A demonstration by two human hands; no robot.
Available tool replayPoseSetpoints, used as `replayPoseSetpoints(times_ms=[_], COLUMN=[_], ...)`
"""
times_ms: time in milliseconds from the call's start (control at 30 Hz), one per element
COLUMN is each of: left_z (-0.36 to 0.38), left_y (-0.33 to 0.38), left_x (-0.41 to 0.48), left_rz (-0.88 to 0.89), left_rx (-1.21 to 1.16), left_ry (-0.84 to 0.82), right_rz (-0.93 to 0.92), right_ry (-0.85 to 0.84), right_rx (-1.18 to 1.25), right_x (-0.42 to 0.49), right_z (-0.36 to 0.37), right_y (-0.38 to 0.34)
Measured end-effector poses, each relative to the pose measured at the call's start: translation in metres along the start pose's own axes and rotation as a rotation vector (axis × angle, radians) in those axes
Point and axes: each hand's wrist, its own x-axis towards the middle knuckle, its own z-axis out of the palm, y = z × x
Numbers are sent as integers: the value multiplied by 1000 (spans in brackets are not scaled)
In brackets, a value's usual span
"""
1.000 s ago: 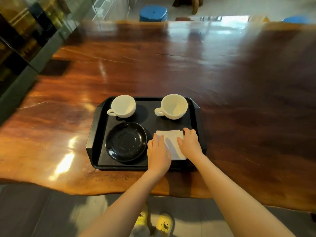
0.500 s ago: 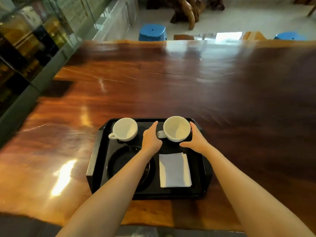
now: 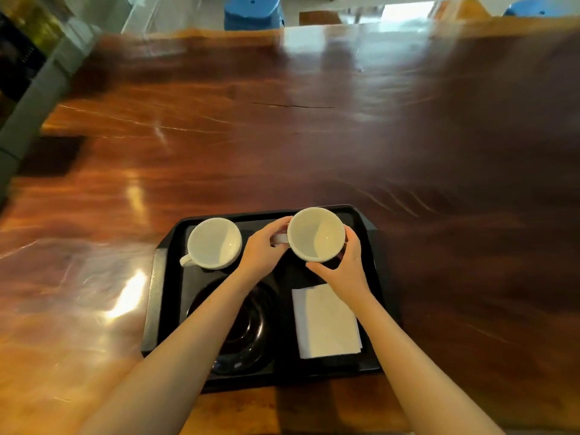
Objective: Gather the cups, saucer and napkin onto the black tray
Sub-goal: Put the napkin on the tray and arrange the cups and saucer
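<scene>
The black tray lies near the table's front edge. A white cup stands in its far left corner, handle towards me. A second white cup is at the tray's far right, held between both hands and seemingly raised a little. My left hand grips its handle side, and my right hand cups its right wall and base. The black saucer sits near left, partly hidden by my left forearm. The folded white napkin lies near right on the tray.
The tray rests on a large glossy wooden table. Two blue stools stand beyond its far edge. A glass cabinet runs along the left side.
Both hands left the napkin, reached to the far right cup and closed on it. The cup now looks slightly raised and shifted right. The camera tilted and moved closer.
</scene>
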Motion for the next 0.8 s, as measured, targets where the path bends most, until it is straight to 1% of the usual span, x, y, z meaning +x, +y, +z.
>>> replayPoseSetpoints(times_ms=[100, 133, 200, 267, 300, 367, 467, 600, 800], left_z=[-2, -1, 2, 13, 23, 48, 85, 106, 112], left_y=[3, 6, 8, 8, 7, 5, -4, -12, -27], left_x=[-2, -6, -23, -55, -74, -113, -147, -153, -148], left_rz=[-28, -54, -113, -117, -95, -67, -61, -91, -45], left_rx=[-6, -15, -9, 27, 53, 141, 318, 466, 649], left_ry=[3, 30, 139, 220, 220, 165, 68, -5, 1], right_rz=[19, 32, 58, 63, 56, 42, 53, 58, 49], right_ry=[-16, -40, -77, -94, -110, -175, -259, -197, -106], right_rx=[1, 1, -35, -177, -257, -370, -431, -439, -427], right_x=[-4, -6, -15, -31, -40, -58, -71, -73, -75], right_z=[0, -2, -13, -29, -36, -44, -43, -34, -25], right_y=[-5, -8, -9, -6, -3, 4, 9, 17, 25])
